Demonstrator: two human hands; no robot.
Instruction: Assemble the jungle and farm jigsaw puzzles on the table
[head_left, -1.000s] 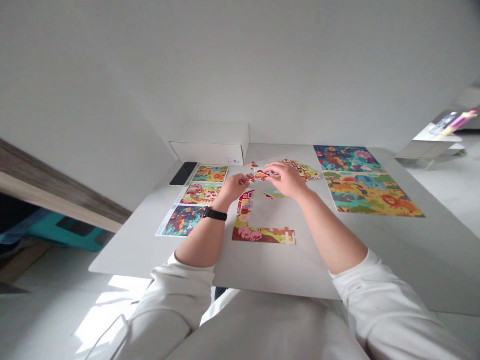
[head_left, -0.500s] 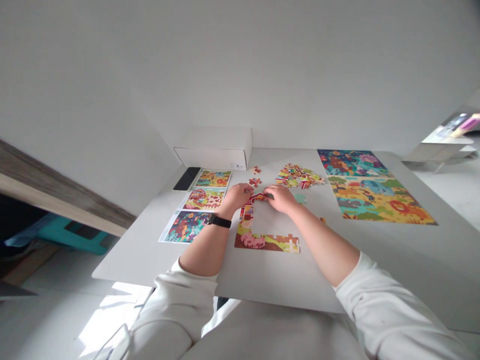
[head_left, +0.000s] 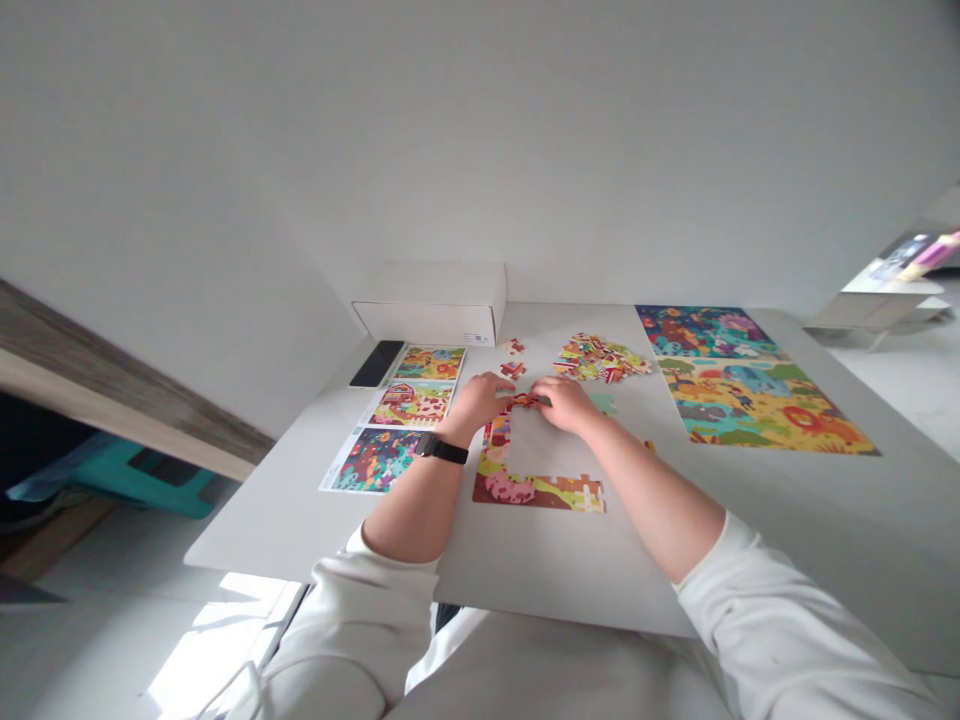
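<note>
Left hand (head_left: 478, 400) and right hand (head_left: 568, 405) meet over a part-built jigsaw puzzle (head_left: 525, 489), fingers pressed together, any pinch unclear.

The left hand (head_left: 480, 400) and the right hand (head_left: 568, 405) have moved down from above the loose pieces (head_left: 600, 358) and now meet at the top of the puzzle border (head_left: 499, 450), whose upper edge has grown rightward with red pieces (head_left: 525, 401).
</note>
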